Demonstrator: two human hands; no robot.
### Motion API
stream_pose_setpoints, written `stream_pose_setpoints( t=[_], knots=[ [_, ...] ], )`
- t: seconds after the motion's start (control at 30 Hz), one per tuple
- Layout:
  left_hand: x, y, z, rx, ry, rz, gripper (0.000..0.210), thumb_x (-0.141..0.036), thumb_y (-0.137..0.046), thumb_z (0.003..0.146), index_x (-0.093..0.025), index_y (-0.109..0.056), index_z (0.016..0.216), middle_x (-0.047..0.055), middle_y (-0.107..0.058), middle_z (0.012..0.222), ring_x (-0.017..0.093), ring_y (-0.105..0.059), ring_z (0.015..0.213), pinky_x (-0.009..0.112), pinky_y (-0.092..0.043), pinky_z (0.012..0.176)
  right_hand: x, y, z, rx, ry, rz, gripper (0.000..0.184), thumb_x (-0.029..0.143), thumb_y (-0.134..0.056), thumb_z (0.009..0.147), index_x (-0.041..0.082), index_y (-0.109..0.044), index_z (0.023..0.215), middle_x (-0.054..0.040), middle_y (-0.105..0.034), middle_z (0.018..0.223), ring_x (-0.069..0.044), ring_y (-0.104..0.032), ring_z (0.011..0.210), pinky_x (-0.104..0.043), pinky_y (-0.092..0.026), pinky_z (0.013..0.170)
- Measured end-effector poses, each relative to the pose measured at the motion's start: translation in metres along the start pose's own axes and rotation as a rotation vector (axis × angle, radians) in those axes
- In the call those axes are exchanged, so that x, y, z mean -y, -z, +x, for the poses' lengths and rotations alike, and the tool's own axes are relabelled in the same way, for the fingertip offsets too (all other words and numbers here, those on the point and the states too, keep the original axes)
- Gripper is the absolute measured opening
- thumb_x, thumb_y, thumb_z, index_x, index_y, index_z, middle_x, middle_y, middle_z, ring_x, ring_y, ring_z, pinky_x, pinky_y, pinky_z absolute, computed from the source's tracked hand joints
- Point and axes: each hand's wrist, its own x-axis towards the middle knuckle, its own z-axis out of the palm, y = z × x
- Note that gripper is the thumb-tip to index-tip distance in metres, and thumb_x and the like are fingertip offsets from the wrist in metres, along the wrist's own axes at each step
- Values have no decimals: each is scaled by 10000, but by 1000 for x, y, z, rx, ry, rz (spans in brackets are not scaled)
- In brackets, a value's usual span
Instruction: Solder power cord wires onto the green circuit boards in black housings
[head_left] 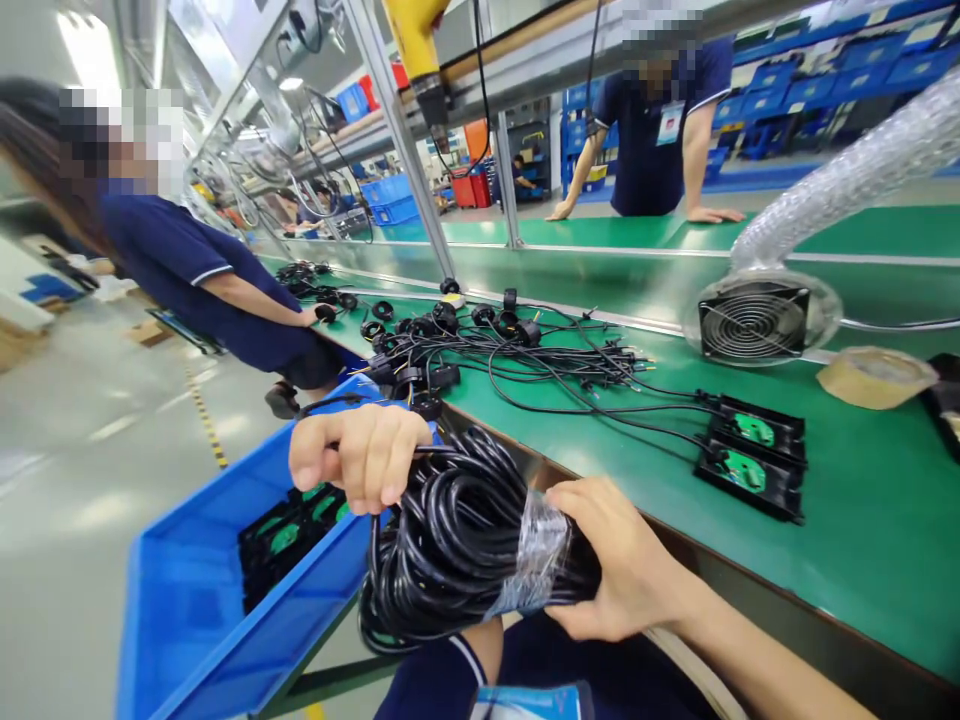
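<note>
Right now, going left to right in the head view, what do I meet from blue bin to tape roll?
By visible middles: blue bin → left hand → black cable bundle → right hand → nearer black housing → tape roll.

Before you is the cable bundle [459, 545], with the bin [176, 600] to its left and, on the counter [877, 540] beyond, piled cables [551, 362] left of two housings [750, 476] lying before the fan [752, 320].
</note>
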Motion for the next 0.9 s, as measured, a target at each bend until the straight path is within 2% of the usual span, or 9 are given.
stream_pose_setpoints(
  t=[0.07, 0.17, 0.3, 0.37, 0.47, 0.6, 0.73, 0.83, 0.9],
  knots=[
    [1, 3, -4, -54, -29, 72, 144, -377, -458, 958, -306, -583, 942, -213, -632, 548, -45, -457, 279, -28, -384, 415, -3, -3, 0, -26, 3, 18, 725, 356, -675, 558, 183, -399, 1205, -137, -551, 1064, -306, -548, 938, -466, -451, 795],
    [1, 3, -12, -114, 4, 40, 78, -291, -449, 975, -246, -498, 934, -236, -576, 491, -66, -392, 240, -58, -359, 434, -9, -1, 1, -28, -10, 87, 713, 337, -676, 545, 184, -408, 1189, -125, -548, 1051, -305, -548, 956, -463, -455, 817],
    [5, 3, -17, -98, 1, 68, 69, -253, -452, 970, -238, -452, 903, -262, -531, 447, -73, -303, 192, -70, -310, 400, -15, 4, 2, 63, -82, 170, 749, 499, -695, 628, 184, -406, 1243, -144, -547, 1138, -314, -545, 1033, -477, -455, 882],
    [7, 3, -15, -125, -25, 206, 101, -310, -481, 956, -240, -446, 893, -266, -460, 380, -64, -229, 161, -69, -293, 384, -16, 6, 4, 94, -143, 206, 668, 531, -650, 730, 197, -433, 1266, -134, -569, 1164, -287, -562, 1049, -453, -464, 902],
    [7, 1, -13, -206, 15, 376, 151, -363, -542, 916, -248, -448, 893, -267, -349, 306, -51, -139, 136, -66, -258, 359, -17, 10, 9, 50, -160, 191, 464, 437, -621, 834, 210, -533, 1229, -103, -619, 1160, -236, -593, 1053, -392, -482, 911],
    [5, 4, -17, -171, 95, 185, 18, -276, -510, 938, -263, -509, 926, -259, -445, 352, -56, -225, 154, -66, -278, 373, -19, 17, 19, 32, -41, 124, 341, 358, -590, 879, 197, -619, 1178, -84, -682, 1081, -209, -646, 973, -344, -518, 835],
    [6, 14, -21, -119, 80, 87, 96, -317, -499, 943, -284, -584, 914, -213, -528, 389, -36, -350, 196, -39, -340, 370, -20, 23, 27, 97, -19, 145, 254, 220, -483, 929, 183, -672, 1093, -61, -713, 998, -166, -667, 901, -288, -519, 786],
    [7, 17, -21, -100, 70, 31, 105, -330, -513, 932, -298, -609, 901, -191, -593, 450, -23, -424, 235, -22, -379, 367, -19, 21, 29, 89, -129, 276, 205, 215, -525, 898, 181, -700, 999, -56, -716, 962, -156, -662, 874, -273, -509, 787],
    [8, 16, -21, -109, 84, -10, 126, -318, -484, 945, -302, -606, 915, -180, -639, 516, -22, -454, 258, -20, -396, 374, -19, 18, 29, 58, -315, 453, 138, 241, -603, 838, 185, -713, 902, -49, -713, 925, -155, -656, 851, -267, -503, 780]
  ],
)
